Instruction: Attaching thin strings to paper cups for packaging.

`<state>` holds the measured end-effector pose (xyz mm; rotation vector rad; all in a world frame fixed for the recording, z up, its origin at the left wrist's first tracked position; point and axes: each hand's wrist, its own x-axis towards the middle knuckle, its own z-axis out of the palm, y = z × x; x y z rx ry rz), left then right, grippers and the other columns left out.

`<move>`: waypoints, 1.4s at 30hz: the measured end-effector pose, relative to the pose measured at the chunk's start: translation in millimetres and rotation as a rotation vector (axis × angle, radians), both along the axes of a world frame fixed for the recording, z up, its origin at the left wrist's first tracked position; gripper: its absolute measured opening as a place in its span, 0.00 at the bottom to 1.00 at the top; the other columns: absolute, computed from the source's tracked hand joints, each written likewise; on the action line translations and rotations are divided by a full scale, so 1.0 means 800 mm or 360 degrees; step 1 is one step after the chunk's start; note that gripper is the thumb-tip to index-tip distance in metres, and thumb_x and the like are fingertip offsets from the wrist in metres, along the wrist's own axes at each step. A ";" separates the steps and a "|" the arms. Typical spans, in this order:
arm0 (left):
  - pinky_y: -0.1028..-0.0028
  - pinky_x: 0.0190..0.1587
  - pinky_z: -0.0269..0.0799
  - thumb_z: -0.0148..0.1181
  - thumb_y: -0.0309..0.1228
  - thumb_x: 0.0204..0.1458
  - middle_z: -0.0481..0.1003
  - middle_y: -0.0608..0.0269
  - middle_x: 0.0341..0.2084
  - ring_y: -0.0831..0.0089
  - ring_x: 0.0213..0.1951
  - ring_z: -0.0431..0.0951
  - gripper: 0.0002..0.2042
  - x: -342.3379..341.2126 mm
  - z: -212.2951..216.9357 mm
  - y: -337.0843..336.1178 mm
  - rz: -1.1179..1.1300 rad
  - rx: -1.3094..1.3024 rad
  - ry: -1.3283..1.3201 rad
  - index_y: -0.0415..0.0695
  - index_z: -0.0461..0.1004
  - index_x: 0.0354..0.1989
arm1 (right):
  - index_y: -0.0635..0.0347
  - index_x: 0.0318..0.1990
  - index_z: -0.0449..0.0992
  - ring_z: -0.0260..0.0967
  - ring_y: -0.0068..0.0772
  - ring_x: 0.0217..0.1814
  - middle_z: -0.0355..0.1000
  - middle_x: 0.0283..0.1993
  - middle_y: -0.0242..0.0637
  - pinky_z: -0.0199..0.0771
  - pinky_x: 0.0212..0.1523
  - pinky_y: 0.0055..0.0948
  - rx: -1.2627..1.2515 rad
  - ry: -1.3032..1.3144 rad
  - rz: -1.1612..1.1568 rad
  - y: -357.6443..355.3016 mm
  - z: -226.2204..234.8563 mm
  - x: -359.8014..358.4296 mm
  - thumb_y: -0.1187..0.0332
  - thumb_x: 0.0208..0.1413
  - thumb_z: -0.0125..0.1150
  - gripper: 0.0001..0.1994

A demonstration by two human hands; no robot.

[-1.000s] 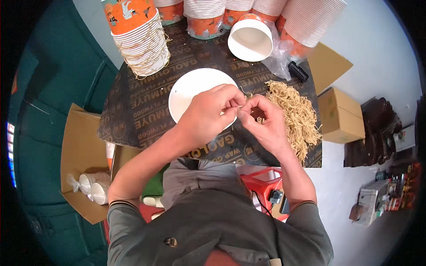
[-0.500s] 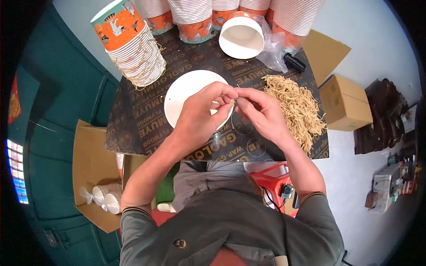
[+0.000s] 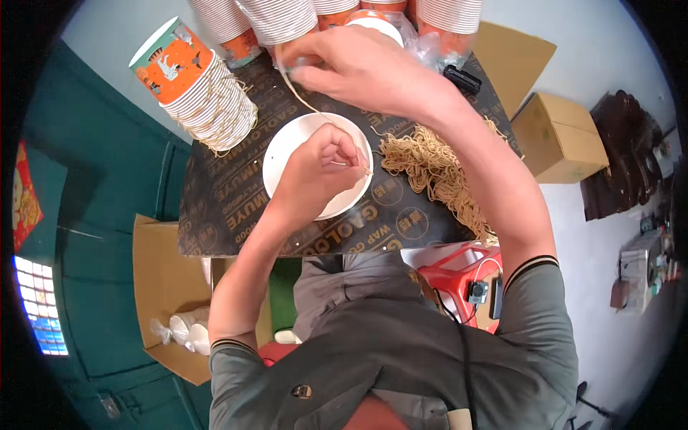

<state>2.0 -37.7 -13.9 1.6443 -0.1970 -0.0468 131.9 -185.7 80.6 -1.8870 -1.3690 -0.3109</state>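
My left hand [image 3: 319, 170] is closed in a pinch on a thin tan string [image 3: 307, 102], above a white round paper tub [image 3: 281, 147]. The string runs up and away from the tub to my right hand [image 3: 365, 66], which is raised at the far side of the table. Its fingers are closed around the string's other stretch, slightly smeared by motion. Under my right forearm lies a loose pile of tan strings [image 3: 430, 168]. At the left stands a leaning stack of orange-printed paper tubs [image 3: 204, 97] with tan strings hanging about its rims.
Wrapped stacks of paper tubs [image 3: 283, 18] line the table's far edge, beside a tipped tub [image 3: 376, 27] and a black clip-like object [image 3: 462, 79]. Cardboard boxes stand right [image 3: 562, 140] and lower left [image 3: 168, 287]. A red stool [image 3: 444, 276] is below the table edge.
My hands were together over the tub's right side. The right has swung up and away, drawing the string out; the left has stayed near the tub. The view has shifted slightly.
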 end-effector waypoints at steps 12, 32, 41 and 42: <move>0.76 0.50 0.78 0.67 0.16 0.59 0.78 0.67 0.39 0.80 0.42 0.78 0.12 0.011 -0.009 0.008 -0.0011 -0.0118 -0.0151 0.39 0.73 0.48 | 0.60 0.51 0.83 0.72 0.09 0.37 0.79 0.40 0.22 0.73 0.35 0.16 -0.0241 0.1652 -0.0056 -0.105 -0.108 -0.054 0.65 0.72 0.69 0.09; 0.70 0.54 0.80 0.66 0.17 0.61 0.79 0.64 0.42 0.76 0.45 0.82 0.12 -0.001 -0.001 -0.011 0.0049 0.0289 -0.0381 0.39 0.75 0.51 | 0.62 0.41 0.83 0.69 0.13 0.36 0.76 0.34 0.23 0.69 0.38 0.18 0.0005 0.1481 -0.0092 -0.106 -0.127 -0.066 0.69 0.65 0.73 0.06; 0.73 0.58 0.79 0.66 0.16 0.62 0.78 0.66 0.44 0.79 0.49 0.79 0.12 0.008 -0.001 -0.003 0.0025 0.0199 -0.0206 0.39 0.76 0.52 | 0.61 0.45 0.81 0.79 0.18 0.40 0.81 0.39 0.30 0.81 0.43 0.24 -0.0024 0.1845 0.0185 -0.100 -0.125 -0.046 0.66 0.70 0.71 0.08; 0.73 0.57 0.80 0.66 0.16 0.62 0.78 0.66 0.44 0.79 0.48 0.80 0.12 0.007 0.002 -0.006 0.0040 0.0230 -0.0231 0.39 0.76 0.52 | 0.62 0.45 0.81 0.79 0.19 0.40 0.82 0.39 0.31 0.81 0.43 0.24 -0.0023 0.1869 0.0183 -0.102 -0.125 -0.047 0.66 0.71 0.71 0.08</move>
